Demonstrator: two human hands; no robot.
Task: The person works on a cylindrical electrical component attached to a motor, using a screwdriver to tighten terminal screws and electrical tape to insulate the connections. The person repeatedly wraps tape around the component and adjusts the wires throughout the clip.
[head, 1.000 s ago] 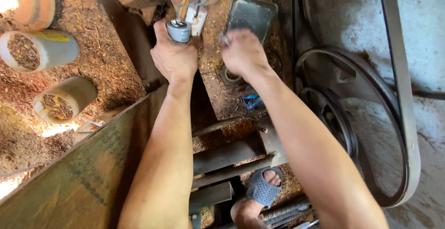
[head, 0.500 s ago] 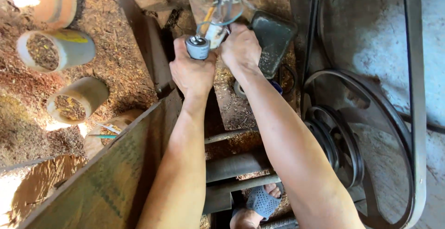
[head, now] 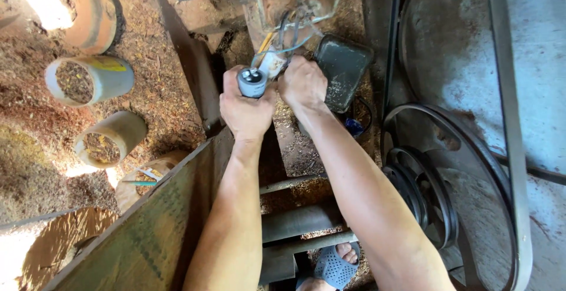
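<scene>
My left hand [head: 246, 109] grips a small grey cylindrical capacitor [head: 252, 82], its flat end facing up. Coloured wires [head: 282, 37] run from its far end up to a rusty machine housing. My right hand [head: 302, 83] is closed at the wire end of the capacitor, beside a small white connector [head: 272, 64]; what its fingers pinch is hidden. A dark metal cover plate [head: 343, 68] lies just right of my right hand.
A large pulley wheel [head: 436, 197] with a drive belt [head: 507, 120] stands at the right. Several short sawdust-filled pipe sections [head: 88, 79] lie on the sawdust floor at left. A slanted wooden board [head: 141, 232] is below left. A sandalled foot [head: 336, 264] shows at the bottom.
Both hands have stayed together on the capacitor and wires while the view has shifted, so they sit lower and more central in the picture. The right hand has closed in on the wire end.
</scene>
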